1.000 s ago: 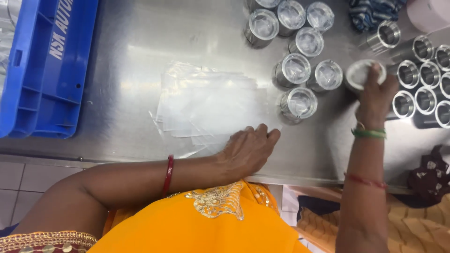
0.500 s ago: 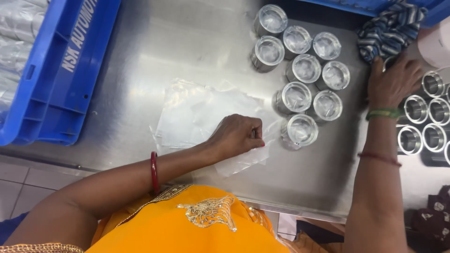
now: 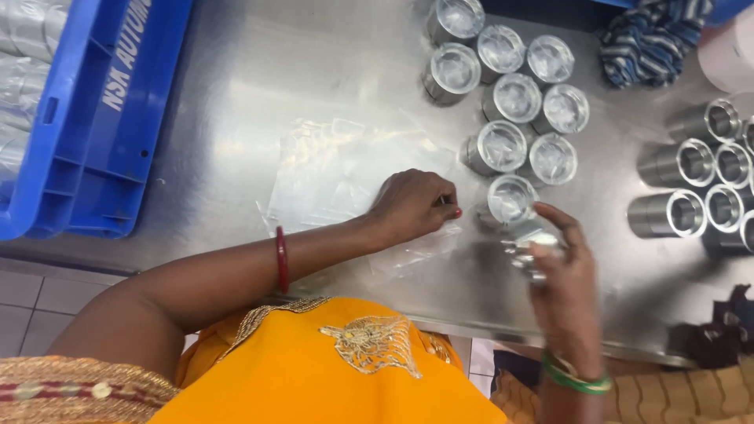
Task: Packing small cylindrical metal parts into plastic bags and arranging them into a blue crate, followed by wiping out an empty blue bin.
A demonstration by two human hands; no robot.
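Note:
My left hand [image 3: 415, 202] rests on a stack of clear plastic bags [image 3: 338, 169] lying on the steel table [image 3: 259, 71], its fingertips pinched at the stack's right edge. My right hand [image 3: 559, 271] is blurred and holds a shiny metal cylinder [image 3: 528, 239] just above the table. It hovers right beside a bag-covered cylinder [image 3: 510, 198]. Several more covered cylinders [image 3: 503, 145] stand in a cluster beyond it.
Several uncovered metal cylinders [image 3: 691, 161] stand at the right. A blue plastic crate [image 3: 102, 118] sits at the left edge. A striped cloth [image 3: 648, 39] lies at the top right, with a pale pink container [image 3: 730, 51] beside it.
My right hand came back from the far right cylinders toward the middle, now carrying one. My left hand slid right along the bags and pinches their edge.

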